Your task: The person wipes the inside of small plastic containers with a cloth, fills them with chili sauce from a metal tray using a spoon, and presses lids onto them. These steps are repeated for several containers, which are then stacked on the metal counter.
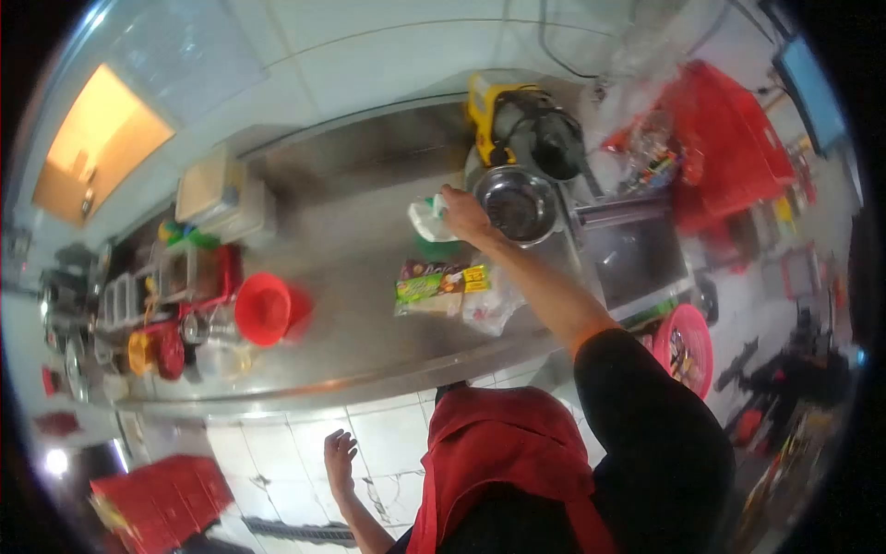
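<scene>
My right hand (464,214) reaches over the steel counter (341,222), its fingers closed on a white and green item (428,220) that looks like a packet or cloth. Just right of that hand is a shiny metal bowl (517,205). Below it on the counter lie green and brown packets (441,284) and a clear plastic bag (494,305). Low on the left, my left hand (341,451) hangs over the tiled floor, past the counter's front edge, with its fingers apart and nothing in them.
A yellow and black machine (517,125) stands behind the bowl. A red container (265,309), stacked tubs (217,198) and several small containers are at the left. At the right are a red crate (734,148), a dark recess (637,258) and a pink basket (686,349).
</scene>
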{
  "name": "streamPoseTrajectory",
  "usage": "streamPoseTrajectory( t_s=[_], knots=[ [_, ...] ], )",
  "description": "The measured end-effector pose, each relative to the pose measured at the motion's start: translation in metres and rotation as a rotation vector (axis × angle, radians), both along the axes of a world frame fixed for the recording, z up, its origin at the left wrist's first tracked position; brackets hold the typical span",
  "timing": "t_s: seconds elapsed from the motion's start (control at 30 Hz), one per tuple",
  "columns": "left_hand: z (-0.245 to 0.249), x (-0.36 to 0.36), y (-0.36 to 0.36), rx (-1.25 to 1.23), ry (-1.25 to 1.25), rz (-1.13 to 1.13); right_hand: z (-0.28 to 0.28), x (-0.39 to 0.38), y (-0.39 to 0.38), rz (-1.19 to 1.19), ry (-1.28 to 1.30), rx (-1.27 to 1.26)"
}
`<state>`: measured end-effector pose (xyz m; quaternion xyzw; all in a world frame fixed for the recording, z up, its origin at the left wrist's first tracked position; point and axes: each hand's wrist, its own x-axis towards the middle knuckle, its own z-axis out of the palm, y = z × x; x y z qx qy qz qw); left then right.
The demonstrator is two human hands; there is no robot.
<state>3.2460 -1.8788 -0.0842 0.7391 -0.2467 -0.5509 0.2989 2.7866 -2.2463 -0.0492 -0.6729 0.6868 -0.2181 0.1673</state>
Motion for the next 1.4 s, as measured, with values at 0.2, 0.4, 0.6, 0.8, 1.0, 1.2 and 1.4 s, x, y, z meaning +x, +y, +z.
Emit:
streamPoseTrajectory(
  t_s=[0.2, 0.4, 0.6, 0.8, 1.0, 1.2, 1.4],
  knots=[
    [0.1, -0.09, -0.098, -0.174, 0.313, -0.434, 0.113, -0.028, 0.077, -0.12, -0.27, 0.001],
    [0.117, -0.272, -0.099, -0.334, 0.387, -1.103, 0.145, -0.052, 0.317, -0.117, -0.488, -0.017],
    [0.089, -0.426, 0.065, 0.201, 0.945, -1.094, 0.099, -0.084, 0.594, -0.659, -0.718, -0.095],
    [0.042, -0.535, 0.217, 0.506, 0.83, -1.44, 0.061, -0.131, 0.826, -1.13, -0.978, -0.538],
    [0.078, -0.667, 0.35, 0.59, 0.826, -1.926, 0.109, -0.167, 0.967, -1.401, -0.973, -1.068],
    [0.095, -0.767, 0.458, 0.544, 0.937, -2.151, 0.096, -0.237, 1.029, -1.506, -0.294, -0.598],
    [0.059, -0.911, 0.531, 0.455, 1.055, -2.358, 0.089, -0.38, 1.106, -1.471, -0.403, -0.418]
  ],
)
